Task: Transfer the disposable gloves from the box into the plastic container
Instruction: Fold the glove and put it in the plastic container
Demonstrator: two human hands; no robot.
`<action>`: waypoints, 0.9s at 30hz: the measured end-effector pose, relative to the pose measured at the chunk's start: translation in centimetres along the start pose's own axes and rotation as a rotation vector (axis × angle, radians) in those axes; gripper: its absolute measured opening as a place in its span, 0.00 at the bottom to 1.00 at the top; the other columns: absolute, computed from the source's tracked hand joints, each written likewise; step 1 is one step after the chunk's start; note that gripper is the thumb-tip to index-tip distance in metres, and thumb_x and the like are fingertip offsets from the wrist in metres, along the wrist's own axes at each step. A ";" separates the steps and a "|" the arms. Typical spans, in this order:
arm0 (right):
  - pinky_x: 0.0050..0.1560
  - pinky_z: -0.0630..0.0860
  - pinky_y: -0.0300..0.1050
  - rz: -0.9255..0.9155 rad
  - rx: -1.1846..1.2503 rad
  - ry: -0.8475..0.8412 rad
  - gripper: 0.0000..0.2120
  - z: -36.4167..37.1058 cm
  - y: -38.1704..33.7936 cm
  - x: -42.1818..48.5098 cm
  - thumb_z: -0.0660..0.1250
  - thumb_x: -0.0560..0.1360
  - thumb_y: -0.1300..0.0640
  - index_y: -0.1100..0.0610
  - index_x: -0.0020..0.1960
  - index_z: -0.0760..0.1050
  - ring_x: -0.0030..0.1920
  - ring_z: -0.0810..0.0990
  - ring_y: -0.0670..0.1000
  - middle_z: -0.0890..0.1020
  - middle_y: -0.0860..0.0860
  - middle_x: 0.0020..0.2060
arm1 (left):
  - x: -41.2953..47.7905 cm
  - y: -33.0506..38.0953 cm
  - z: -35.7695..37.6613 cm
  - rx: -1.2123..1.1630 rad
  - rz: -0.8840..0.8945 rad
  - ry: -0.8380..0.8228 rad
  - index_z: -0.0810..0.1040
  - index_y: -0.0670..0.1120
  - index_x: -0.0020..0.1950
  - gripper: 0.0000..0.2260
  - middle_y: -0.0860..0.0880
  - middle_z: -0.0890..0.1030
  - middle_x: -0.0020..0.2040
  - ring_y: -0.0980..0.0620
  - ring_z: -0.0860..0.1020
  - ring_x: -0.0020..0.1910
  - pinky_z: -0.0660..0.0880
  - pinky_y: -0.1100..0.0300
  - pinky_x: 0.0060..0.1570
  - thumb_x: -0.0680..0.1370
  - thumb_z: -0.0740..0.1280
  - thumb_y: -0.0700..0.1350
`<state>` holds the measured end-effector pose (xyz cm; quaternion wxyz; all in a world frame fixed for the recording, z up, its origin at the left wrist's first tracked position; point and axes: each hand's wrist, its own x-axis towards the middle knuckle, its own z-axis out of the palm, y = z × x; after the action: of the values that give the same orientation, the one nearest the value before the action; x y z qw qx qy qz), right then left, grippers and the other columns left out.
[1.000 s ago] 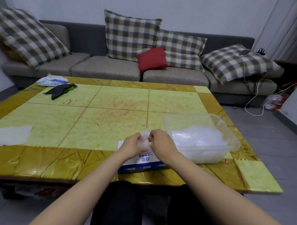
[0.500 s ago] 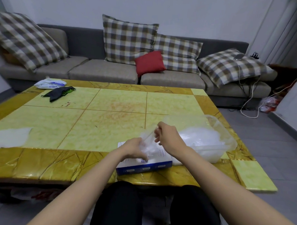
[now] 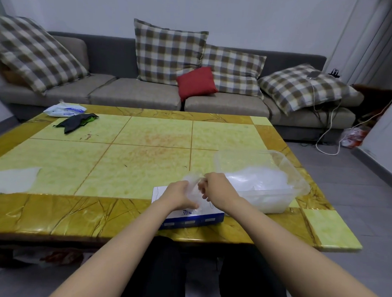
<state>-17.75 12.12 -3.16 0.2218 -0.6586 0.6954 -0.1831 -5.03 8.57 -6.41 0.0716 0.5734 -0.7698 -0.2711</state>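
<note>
Yellow-tiled worktop [image 3: 145,168] before a grey sofa [image 3: 137,93]: both forearms reach forward, left hand [image 3: 180,195] and right hand [image 3: 218,188] meeting knuckles-up above the blue-and-white box [image 3: 192,217], each grip pinching one clear glove [image 3: 192,181] (crumpled between them). Just right of the box, the plastic container [image 3: 300,185] holds heaped gloves [image 3: 256,181].

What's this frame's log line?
left hand grips clear plastic glove; right hand pinches it; above blue-white cardboard box; clear plastic container part-filled

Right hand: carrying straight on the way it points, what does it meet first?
Probably the clear disposable glove that the right hand pinches together with the left hand; beyond that, bare tabletop, though depth is unclear.
</note>
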 end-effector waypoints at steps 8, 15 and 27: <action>0.42 0.80 0.56 -0.064 0.117 0.317 0.11 -7.1 -0.7 0.7 0.53 0.76 0.69 0.61 0.43 0.73 0.32 0.80 0.54 0.77 0.56 0.35 | 0.8 -0.5 0.9 -0.039 -0.029 0.016 0.75 0.42 0.57 0.17 0.47 0.78 0.56 0.48 0.75 0.52 0.69 0.64 0.44 0.69 0.72 0.40; 0.43 0.80 0.57 -0.062 0.008 0.289 0.13 -11.6 0.2 1.7 0.56 0.79 0.60 0.62 0.44 0.78 0.35 0.81 0.57 0.79 0.57 0.35 | 1.2 -0.1 -2.0 -0.062 0.011 -0.137 0.70 0.48 0.64 0.23 0.48 0.72 0.63 0.51 0.71 0.59 0.69 0.61 0.56 0.72 0.73 0.46; 0.31 0.66 0.32 -0.195 0.093 0.091 0.12 -10.5 1.5 0.4 0.63 0.78 0.52 0.53 0.36 0.73 0.33 0.75 0.45 0.76 0.48 0.30 | 1.0 8.0 -7.7 -0.303 0.408 0.165 0.74 0.53 0.59 0.19 0.53 0.78 0.57 0.56 0.74 0.58 0.67 0.63 0.52 0.71 0.75 0.47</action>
<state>-24.84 11.45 4.77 0.2014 -0.7030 0.6282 -0.2656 -8.91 6.62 3.84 0.2725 0.4092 -0.8117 -0.3154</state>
